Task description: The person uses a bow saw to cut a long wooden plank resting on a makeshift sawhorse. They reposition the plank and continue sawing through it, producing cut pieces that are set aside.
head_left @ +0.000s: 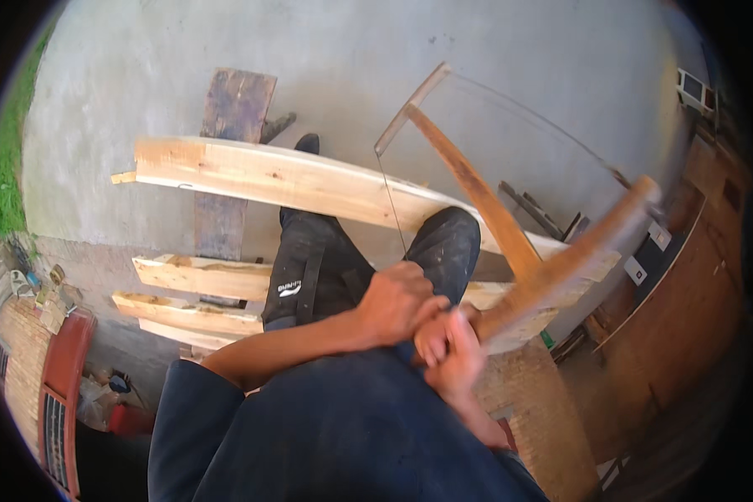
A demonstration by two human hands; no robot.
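A wooden frame saw [477, 197] slants across the space in front of me, its thin blade running down toward my hands and a cord strung along its far side. My right hand [453, 356] is closed around the near end of the saw's side arm. Against it, my left hand [397, 301] forms a fist at the same lower end of the saw, where the blade meets the handle; its fingertips are hidden. Beyond my hands lies a long pale wooden plank [284, 176], with my right knee [448, 234] over it. The blade passes in front of the plank in this view.
Under the plank runs a dark, worn board [236, 105]. More pale planks [197, 276] lie nearer me on the left. Dark wood pieces [531, 209] sit on the concrete floor [343, 75] at right. A brown panel [661, 276] stands far right; clutter [54, 305] lies left.
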